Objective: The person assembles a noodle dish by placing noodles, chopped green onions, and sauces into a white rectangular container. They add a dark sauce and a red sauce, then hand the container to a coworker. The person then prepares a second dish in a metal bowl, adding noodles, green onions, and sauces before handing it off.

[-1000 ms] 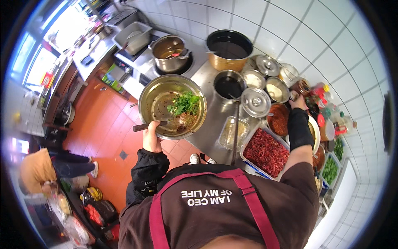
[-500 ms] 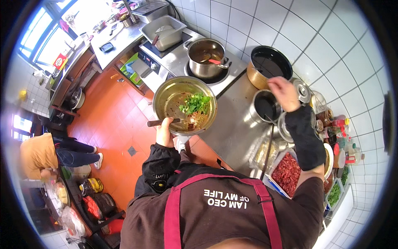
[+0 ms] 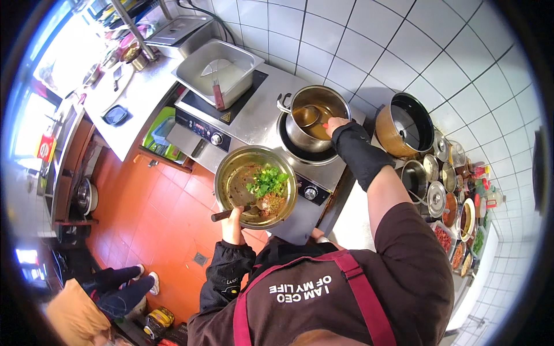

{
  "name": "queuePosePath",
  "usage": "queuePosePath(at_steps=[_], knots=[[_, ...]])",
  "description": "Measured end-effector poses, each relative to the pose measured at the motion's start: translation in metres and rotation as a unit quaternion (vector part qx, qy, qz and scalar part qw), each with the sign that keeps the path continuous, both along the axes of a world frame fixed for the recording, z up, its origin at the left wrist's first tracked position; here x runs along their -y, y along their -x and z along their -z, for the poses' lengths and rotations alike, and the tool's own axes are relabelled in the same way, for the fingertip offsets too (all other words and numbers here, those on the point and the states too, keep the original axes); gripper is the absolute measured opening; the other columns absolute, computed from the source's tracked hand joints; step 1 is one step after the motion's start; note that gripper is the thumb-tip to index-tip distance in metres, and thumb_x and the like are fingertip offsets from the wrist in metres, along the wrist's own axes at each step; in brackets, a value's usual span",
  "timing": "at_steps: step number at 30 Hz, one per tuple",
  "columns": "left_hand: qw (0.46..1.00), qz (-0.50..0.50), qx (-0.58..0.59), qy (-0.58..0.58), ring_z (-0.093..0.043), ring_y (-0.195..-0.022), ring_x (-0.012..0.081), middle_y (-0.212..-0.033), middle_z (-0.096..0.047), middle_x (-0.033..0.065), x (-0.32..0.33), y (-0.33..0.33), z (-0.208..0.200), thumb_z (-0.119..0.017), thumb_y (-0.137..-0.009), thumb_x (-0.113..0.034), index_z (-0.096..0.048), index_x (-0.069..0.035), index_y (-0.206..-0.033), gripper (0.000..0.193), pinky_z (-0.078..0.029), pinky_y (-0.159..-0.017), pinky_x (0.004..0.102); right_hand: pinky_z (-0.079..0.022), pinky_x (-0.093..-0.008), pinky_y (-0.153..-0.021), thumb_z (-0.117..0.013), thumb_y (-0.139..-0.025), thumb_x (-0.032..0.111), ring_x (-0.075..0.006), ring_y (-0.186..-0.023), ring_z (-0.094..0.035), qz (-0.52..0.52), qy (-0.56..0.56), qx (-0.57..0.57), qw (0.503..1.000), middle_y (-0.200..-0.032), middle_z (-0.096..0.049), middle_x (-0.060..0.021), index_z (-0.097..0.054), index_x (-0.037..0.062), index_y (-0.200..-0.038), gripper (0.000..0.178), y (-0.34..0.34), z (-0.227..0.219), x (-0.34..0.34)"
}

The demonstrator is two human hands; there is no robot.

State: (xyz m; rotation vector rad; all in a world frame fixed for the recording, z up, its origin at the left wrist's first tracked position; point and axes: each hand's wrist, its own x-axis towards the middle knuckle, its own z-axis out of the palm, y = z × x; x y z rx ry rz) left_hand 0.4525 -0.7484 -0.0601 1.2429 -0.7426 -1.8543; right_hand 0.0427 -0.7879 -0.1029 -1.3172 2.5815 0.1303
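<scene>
My left hand (image 3: 233, 227) grips the near rim of a wide metal bowl (image 3: 232, 193), beside the dark handle (image 3: 221, 215) of a utensil resting in it. Chopped green herbs (image 3: 268, 181) and a reddish-brown minced seasoning (image 3: 270, 203) lie at the bowl's right side. My right hand (image 3: 337, 125) is closed on the red handle of a ladle (image 3: 307, 115). The ladle's head sits in brown liquid inside a steel pot (image 3: 299, 136) on a cooktop. The bowl is held just in front of this pot, at the counter's edge.
A rectangular steel pan (image 3: 248, 60) with a red-handled tool stands to the left of the pot. On the right are a large brown pot (image 3: 392, 134), a smaller steel pot (image 3: 412, 177), lids and seasoning containers. Another person (image 3: 78, 311) stands at lower left.
My right hand has moved left from above the small pot to the ladle in the steel pot and closed on its handle. My left hand still holds the bowl; the view has shifted.
</scene>
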Motion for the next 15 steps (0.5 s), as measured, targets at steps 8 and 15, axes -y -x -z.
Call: queuePosePath(at_steps=[8, 15], knots=[[0.999, 0.002, -0.003, -0.055, -0.059, -0.082, 0.0202, -0.097, -0.058, 0.0093, 0.052, 0.003, 0.008, -0.056, -0.076, -0.01, -0.049, -0.001, -0.108, 0.034, -0.05, -0.069, 0.0307, -0.049, -0.0418, -0.064, -0.047, -0.082, 0.018, -0.0306, -0.077, -0.062, -0.195, -0.016, -0.122, 0.973, -0.074, -0.062, -0.0131, -0.061, 0.0083, -0.081, 0.017, 0.007, -0.079, -0.006], [0.998, 0.024, 0.009, -0.061, -0.061, -0.078, 0.0219, -0.095, -0.057, 0.0105, 0.061, 0.028, 0.01, -0.055, -0.077, -0.013, -0.047, -0.002, -0.11, 0.035, -0.053, -0.063, 0.0336, -0.05, -0.0394, -0.066, -0.045, -0.083, 0.013, -0.0286, -0.081, -0.061, -0.232, 0.062, -0.196, 0.951, -0.08, -0.063, -0.0107, -0.061, 0.0085, -0.088, 0.017, 0.032, -0.043, 0.013]])
